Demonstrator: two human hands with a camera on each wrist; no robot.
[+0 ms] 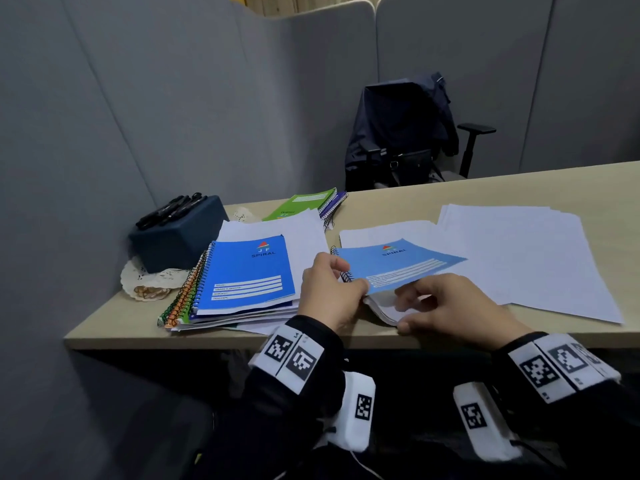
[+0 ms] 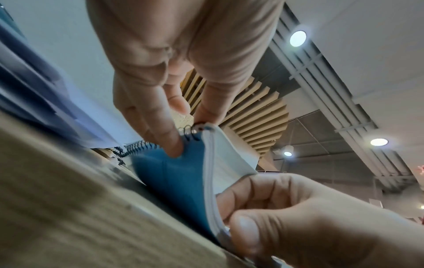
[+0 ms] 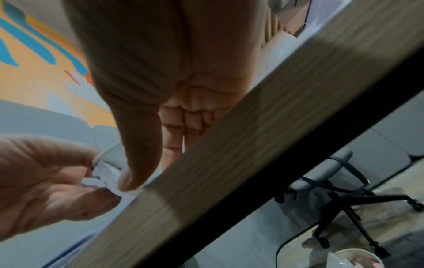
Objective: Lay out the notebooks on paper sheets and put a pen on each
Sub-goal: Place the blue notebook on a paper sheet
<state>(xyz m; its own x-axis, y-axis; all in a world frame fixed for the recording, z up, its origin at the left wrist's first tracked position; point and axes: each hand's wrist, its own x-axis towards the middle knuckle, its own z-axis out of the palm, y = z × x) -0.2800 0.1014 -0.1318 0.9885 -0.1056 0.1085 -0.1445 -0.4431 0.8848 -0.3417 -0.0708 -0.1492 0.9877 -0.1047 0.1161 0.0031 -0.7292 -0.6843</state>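
A light blue spiral notebook (image 1: 398, 265) lies tilted over a white paper sheet (image 1: 374, 233) near the desk's front edge, its near end lifted. My left hand (image 1: 329, 289) pinches its spiral corner (image 2: 195, 134). My right hand (image 1: 446, 306) grips the near edge of its pages (image 2: 213, 199). A darker blue notebook (image 1: 249, 275) tops a stack of notebooks on the left. A green notebook (image 1: 301, 204) lies further back. Black pens (image 1: 169, 209) rest on a dark box (image 1: 176, 237).
Several white sheets (image 1: 519, 254) are spread on the right of the wooden desk (image 1: 131, 327). A paper doily (image 1: 149, 282) sits under the box. Grey partitions stand behind, and an office chair (image 1: 408, 133) with a dark jacket stands beyond the desk.
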